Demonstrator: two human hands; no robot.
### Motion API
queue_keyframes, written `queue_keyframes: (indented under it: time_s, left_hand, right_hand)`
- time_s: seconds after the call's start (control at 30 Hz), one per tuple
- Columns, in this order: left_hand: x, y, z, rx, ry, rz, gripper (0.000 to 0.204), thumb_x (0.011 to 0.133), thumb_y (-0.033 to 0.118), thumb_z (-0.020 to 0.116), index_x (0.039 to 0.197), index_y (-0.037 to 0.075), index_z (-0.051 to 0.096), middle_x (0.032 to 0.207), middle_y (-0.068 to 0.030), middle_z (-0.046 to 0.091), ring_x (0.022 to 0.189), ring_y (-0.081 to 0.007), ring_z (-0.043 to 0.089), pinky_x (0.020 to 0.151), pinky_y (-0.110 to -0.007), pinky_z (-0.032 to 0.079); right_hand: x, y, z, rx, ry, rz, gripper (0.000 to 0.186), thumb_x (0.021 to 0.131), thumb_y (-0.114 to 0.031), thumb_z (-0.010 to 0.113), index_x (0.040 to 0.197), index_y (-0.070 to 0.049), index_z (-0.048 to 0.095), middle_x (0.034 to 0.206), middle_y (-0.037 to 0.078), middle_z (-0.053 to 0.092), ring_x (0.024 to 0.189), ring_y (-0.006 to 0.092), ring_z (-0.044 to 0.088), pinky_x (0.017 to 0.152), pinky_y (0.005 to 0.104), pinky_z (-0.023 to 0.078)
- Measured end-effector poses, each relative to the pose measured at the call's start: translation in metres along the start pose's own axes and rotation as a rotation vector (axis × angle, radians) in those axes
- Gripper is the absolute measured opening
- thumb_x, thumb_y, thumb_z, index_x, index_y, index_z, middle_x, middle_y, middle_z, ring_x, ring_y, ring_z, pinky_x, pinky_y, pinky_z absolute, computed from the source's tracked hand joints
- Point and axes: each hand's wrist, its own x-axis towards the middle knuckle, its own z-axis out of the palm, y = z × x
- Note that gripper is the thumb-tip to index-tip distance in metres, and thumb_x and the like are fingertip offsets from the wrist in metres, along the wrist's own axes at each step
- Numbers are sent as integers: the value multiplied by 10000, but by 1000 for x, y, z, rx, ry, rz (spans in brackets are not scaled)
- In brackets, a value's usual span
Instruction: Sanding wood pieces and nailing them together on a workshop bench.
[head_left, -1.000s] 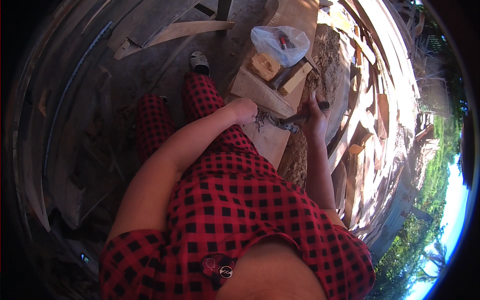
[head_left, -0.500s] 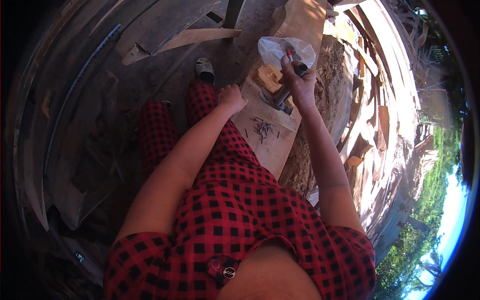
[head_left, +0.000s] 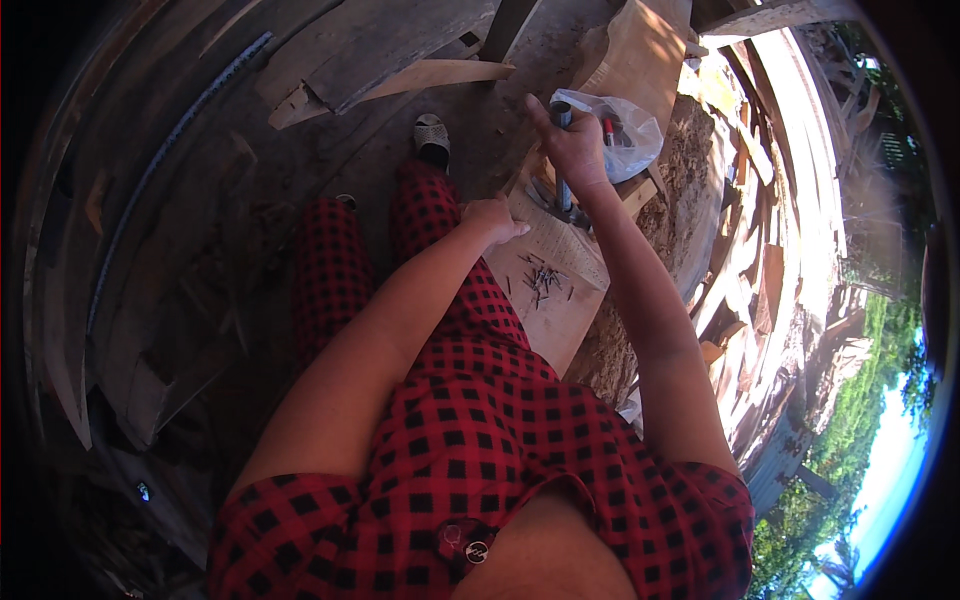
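Observation:
My right hand (head_left: pixel 575 150) is wrapped round the grey tubular handle of what looks like a hammer (head_left: pixel 564 192). Its metal head rests low, at or just above the wooden plank (head_left: pixel 560 330), and my wrist partly hides it. My left hand (head_left: pixel 492 220) is over my knee at the plank's left edge, fingers curled in; whatever they hold, if anything, is too small to tell. Between my forearms, several loose nails (head_left: pixel 543 278) lie scattered on the plank. A clear plastic bag (head_left: pixel 635 135) with something red in it sits just beyond my right hand.
Rough bark-edged timber (head_left: pixel 690 210) runs along the plank's right side, with sunlit wood offcuts (head_left: pixel 760 200) piled past it. To the left, long boards (head_left: pixel 370 50) lean over the dark ground. My foot in a light shoe (head_left: pixel 431 135) stands left of the plank.
My right hand has swung left across the yellowish wood block, now mostly covered, and the hammer handle stands more upright. My left hand has turned slightly toward the plank. The whole view has shifted.

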Motion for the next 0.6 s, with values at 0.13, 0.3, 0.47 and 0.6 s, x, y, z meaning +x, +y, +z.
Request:
queue_keyframes:
  time_s: [0.13, 0.3, 0.47, 0.6]
  left_hand:
    - [-3, 4, 1, 48, 22, 8, 963, 731, 640, 574, 1361, -23, 272, 1145, -186, 588, 1081, -327, 565, 920, -452, 409]
    - [-4, 4, 1, 22, 11, 18, 982, 721, 643, 585, 1353, -42, 273, 1145, -199, 584, 1077, -329, 567, 921, -444, 415]
    - [-5, 5, -3, 2, -10, 9, 982, 716, 638, 595, 1354, -37, 274, 1146, -192, 586, 1078, -323, 568, 923, -440, 416]
    - [-8, 6, -3, 33, 1, 5, 986, 713, 643, 594, 1361, -27, 270, 1138, -179, 595, 1077, -313, 571, 920, -426, 418]
  right_hand:
    - [6, 1, 3, -106, -9, -9, 464, 794, -445, 651, 669, 1, 619, 532, 105, 556, 502, 190, 522, 546, 356, 423]
    - [6, 4, 0, -122, -50, 59, 479, 781, -466, 653, 665, -3, 621, 538, 123, 558, 516, 241, 542, 559, 376, 429]
    - [13, 22, 8, -168, -42, 75, 501, 768, -489, 652, 657, -1, 619, 556, 136, 576, 560, 291, 582, 584, 398, 443]
    - [23, 11, 22, -144, -28, 30, 513, 752, -506, 652, 662, -2, 620, 585, 156, 594, 622, 317, 617, 614, 407, 463]
